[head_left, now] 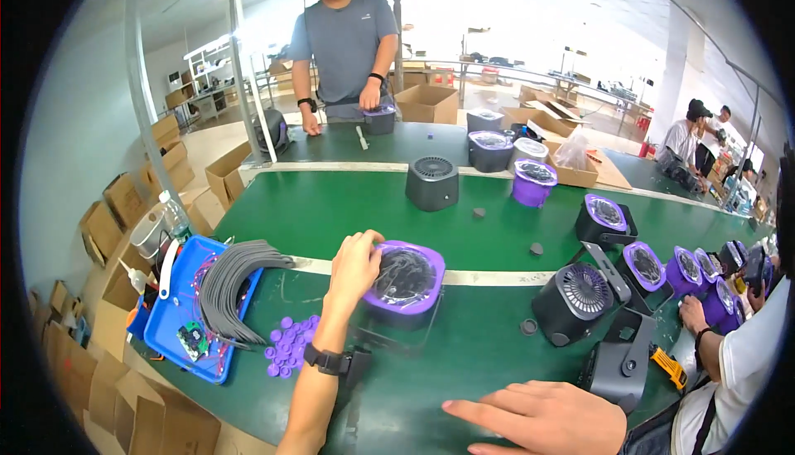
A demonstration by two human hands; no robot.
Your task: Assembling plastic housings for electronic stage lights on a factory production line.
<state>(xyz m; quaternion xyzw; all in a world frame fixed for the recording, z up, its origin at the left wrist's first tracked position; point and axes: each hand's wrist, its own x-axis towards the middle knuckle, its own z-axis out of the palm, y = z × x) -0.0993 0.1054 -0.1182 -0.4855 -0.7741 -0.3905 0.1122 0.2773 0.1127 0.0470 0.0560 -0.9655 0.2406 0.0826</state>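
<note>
My left hand [356, 264] is at the left edge of a squarish housing [406, 310] with a purple rim and a dark round face under clear film. Its fingers are bent over the rim, gripping that side. Lower right, my right hand [538, 418] hovers low over the green table, fingers stretched out and holding nothing. To the left of the housing lies a pile of small purple caps [290, 343]. Right of it stand a black unit with a round radial grille [575, 298] and a black bracketed unit [617, 364]. A small dark knob [528, 327] lies beside the grille unit.
A blue tray [157, 335] holds grey ribbed strips [228, 289], wires and a circuit board. A green conveyor belt [331, 211] carries a black unit [432, 183] and purple-rimmed housings. Across it stands a person [348, 49]; a co-worker's hand [694, 314] is at right, near a yellow cutter [667, 367].
</note>
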